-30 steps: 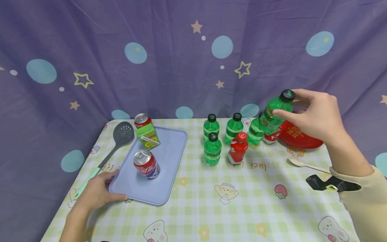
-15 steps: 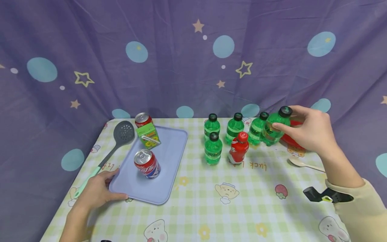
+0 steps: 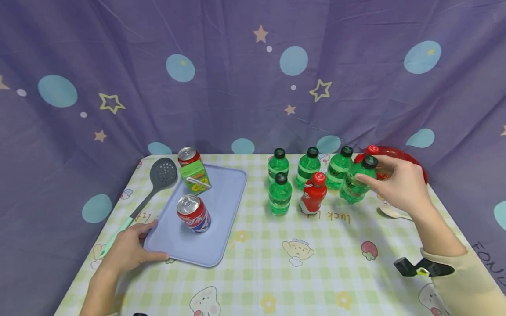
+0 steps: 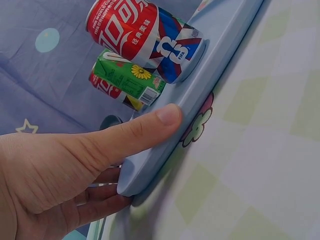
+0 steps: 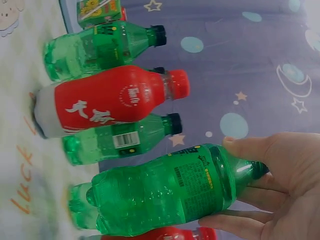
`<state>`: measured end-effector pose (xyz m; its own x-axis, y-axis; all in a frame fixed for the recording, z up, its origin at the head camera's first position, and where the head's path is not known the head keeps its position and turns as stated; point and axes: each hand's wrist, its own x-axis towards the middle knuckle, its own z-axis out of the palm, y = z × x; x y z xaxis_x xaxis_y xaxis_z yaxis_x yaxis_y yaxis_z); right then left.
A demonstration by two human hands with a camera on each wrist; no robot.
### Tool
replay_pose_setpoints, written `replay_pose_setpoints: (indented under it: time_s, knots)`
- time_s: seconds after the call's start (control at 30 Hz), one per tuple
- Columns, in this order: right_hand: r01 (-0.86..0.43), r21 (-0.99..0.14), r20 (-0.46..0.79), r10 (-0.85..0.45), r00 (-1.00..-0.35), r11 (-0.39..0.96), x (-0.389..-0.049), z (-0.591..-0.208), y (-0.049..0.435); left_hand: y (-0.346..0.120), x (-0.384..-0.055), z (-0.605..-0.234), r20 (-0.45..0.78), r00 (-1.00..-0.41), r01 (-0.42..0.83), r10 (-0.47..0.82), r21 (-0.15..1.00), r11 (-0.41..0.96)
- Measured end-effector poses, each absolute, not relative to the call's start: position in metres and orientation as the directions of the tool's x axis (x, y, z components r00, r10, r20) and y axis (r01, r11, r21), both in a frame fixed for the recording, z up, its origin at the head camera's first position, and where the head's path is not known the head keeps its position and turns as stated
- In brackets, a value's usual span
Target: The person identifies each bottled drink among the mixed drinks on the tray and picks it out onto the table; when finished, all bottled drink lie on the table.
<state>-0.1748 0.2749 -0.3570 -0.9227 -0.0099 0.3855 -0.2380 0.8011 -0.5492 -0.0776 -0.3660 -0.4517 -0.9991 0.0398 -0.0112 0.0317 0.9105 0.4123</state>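
Note:
At the right of the head view, my right hand grips a green soda bottle near its neck, thumb on one side and fingers on the other. The bottle stands nearly upright, its base close over the tablecloth. Other green bottles and a red bottle stand to its left; another red-capped bottle is mostly hidden behind it. On the left, my left hand holds the near corner of a light blue tray, its thumb lying along the rim. On the tray are a cola can and a green drink carton.
A second red can stands behind the carton. Along the tray's left side lies a slotted turner with a mint handle. A red dish and a pale spoon lie at the right. A purple curtain hangs behind the table.
My right hand has lowered the green bottle and brought it nearer, uncovering the red cap and more of the red dish. My left hand stays at the tray corner.

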Motion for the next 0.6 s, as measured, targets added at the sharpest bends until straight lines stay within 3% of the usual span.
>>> replay_pose_setpoints:
  time_s: [0.6]
  knots:
    - [-0.277, -0.575, 0.355, -0.07, -0.932, 0.77, -0.178, -0.379, 0.269, -0.366, -0.077, -0.451, -0.013, -0.999, 0.029, 0.038, 0.411, 0.911]
